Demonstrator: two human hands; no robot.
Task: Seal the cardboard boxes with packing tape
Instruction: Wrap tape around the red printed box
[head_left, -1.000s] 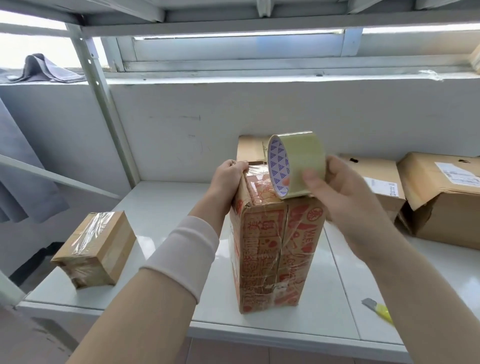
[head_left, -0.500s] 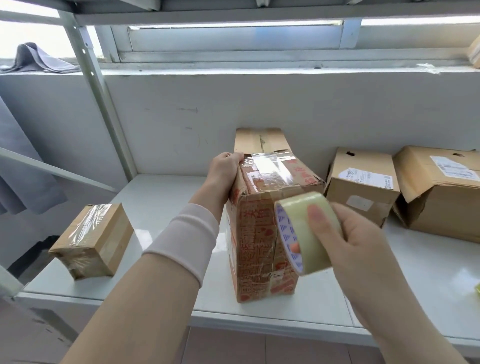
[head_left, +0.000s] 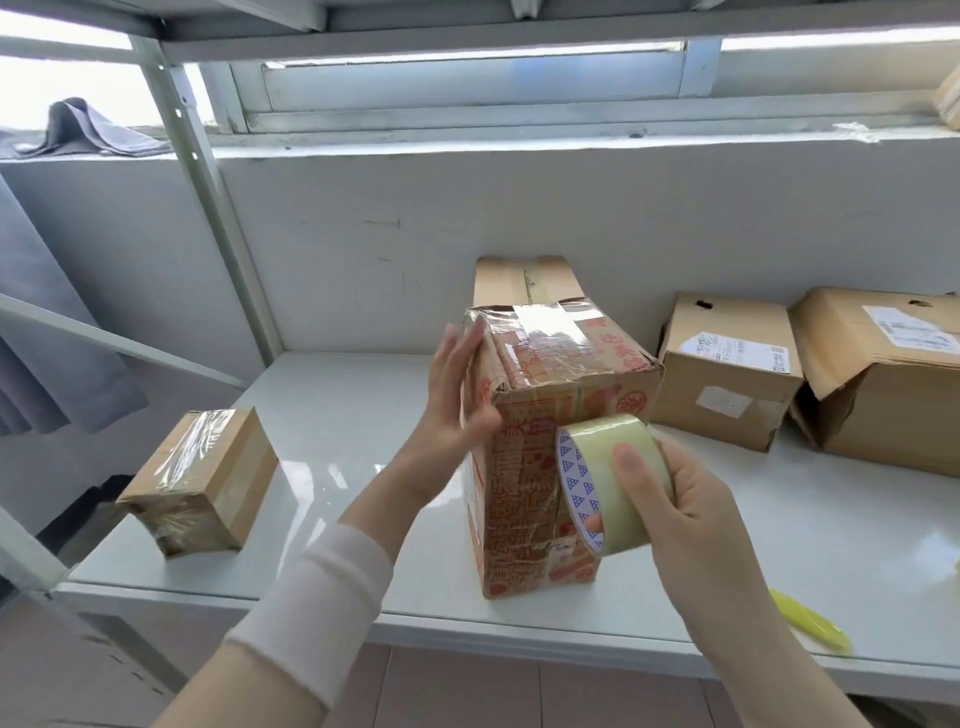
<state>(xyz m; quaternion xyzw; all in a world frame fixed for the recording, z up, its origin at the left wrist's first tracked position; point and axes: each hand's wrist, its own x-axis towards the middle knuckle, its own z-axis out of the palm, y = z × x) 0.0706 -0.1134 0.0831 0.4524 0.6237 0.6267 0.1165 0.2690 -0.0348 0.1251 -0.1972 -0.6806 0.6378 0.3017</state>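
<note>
Red box (head_left: 524, 467) stands upright near front edge of table (head_left: 337, 415), shiny tape over top. Bare table room on left, up to small box (head_left: 202, 483). Left hand (head_left: 457, 405) flat on red box's left side, fingers straight. Right hand (head_left: 691, 514) grips tape roll (head_left: 608, 467) at box front. Yellow cutter (head_left: 810, 623) partly hidden by right arm. Boxes shut, insides hidden.

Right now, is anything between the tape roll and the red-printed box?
Nothing visible. The right hand holds the tape roll against the near face of the red-printed box; the left hand lies flat on its left side.
</note>
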